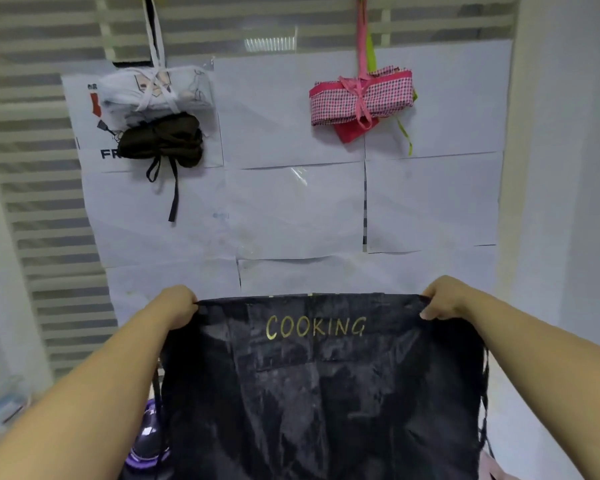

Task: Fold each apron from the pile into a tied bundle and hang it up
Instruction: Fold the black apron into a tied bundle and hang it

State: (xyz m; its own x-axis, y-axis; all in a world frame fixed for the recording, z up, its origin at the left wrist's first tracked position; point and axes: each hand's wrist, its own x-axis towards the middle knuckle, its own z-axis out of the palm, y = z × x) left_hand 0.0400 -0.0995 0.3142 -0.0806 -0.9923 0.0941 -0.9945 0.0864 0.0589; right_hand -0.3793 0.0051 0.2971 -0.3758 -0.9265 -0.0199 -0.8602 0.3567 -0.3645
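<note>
The black apron, low in the frame, is being pinched taut at its top corners by the left hand and right hand, spread for folding.

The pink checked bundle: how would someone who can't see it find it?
Look at the wall covered in white paper sheets. Bundles hang near its top; the pink checked bundle hangs at the right from a pink strap. It alone is pink checked; the white bundle and the dark bundle hang at the left.

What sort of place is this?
Likely an office-like room set up for apron folding: striped blinds, paper sheets taped up, a pink checked bundle and a black bundle hanging, a black apron held up.
</note>
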